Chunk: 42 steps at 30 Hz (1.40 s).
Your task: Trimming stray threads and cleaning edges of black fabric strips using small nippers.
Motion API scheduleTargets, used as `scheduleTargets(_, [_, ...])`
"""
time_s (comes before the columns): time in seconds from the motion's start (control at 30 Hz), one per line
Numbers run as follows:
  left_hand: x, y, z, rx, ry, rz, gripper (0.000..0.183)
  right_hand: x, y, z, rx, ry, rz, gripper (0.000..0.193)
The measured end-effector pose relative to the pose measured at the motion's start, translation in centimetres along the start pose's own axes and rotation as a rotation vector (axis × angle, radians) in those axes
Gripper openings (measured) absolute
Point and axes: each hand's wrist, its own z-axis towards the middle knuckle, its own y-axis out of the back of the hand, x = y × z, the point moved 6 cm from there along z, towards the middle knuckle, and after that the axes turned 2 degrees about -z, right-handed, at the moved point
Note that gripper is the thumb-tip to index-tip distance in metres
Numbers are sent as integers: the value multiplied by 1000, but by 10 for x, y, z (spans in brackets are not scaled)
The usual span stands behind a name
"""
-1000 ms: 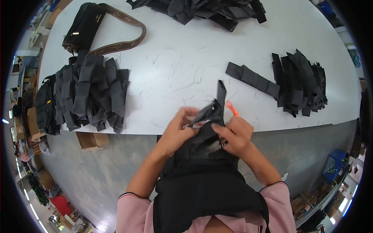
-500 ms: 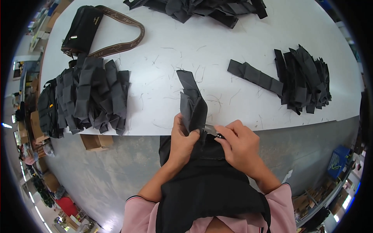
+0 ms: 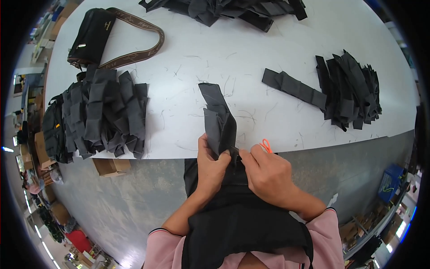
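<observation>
Landmark: the broad white smooth-topped table [image 3: 188, 58]. The work, a dark grey folded fabric strip [image 3: 219, 123], stands out over the table's near edge, its long flat end pointing toward the table's far side and its lower folds in the person's left hand [image 3: 211, 172]. Left grip: thumb and fingers pinch the folds together at the table's near edge. The right hand [image 3: 268, 175] is just beside it at the same edge, fingers curled and closed around a small dark metal-tipped tool [image 3: 236, 154], largely hidden by the hand; its tip meets the strip close to the left thumb. A bright orange thin loop [image 3: 267, 147] sticks up behind the right-hand knuckles. On the table's left part lies a heaped dark grey pile of folded fabric strips [image 3: 105, 112], with a black fabric backpack [image 3: 55, 130] beside it at the rim. At the table's far left sits a black rectangular bag [image 3: 92, 36] with a brown patterned strap [image 3: 154, 38] looped out. On the table's right part is a second grey strip pile [image 3: 351, 92], one single flat grey strip [image 3: 293, 89] reaching from it toward the table's middle. A third dark strip heap [image 3: 228, 10] lies at the table's far side.
</observation>
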Motion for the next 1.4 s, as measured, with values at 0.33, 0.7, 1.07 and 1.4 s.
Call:
scheduleTargets(0.33, [7,5,3,14,108,-60,57,-18,9,-2,-33,-175,245,23])
scheduleTargets(0.7, [0,-3,1,47,15,22,52,-19,-2,12,221,-139,209,27])
scheduleTargets(1.07, [6,-3,5,78,67,-33,48,-24,-7,17,252,-101,200,18])
scheduleTargets(1.4, [3,-12,6,164,183,-256,43,-44,-51,8,-69,-650,1310,23])
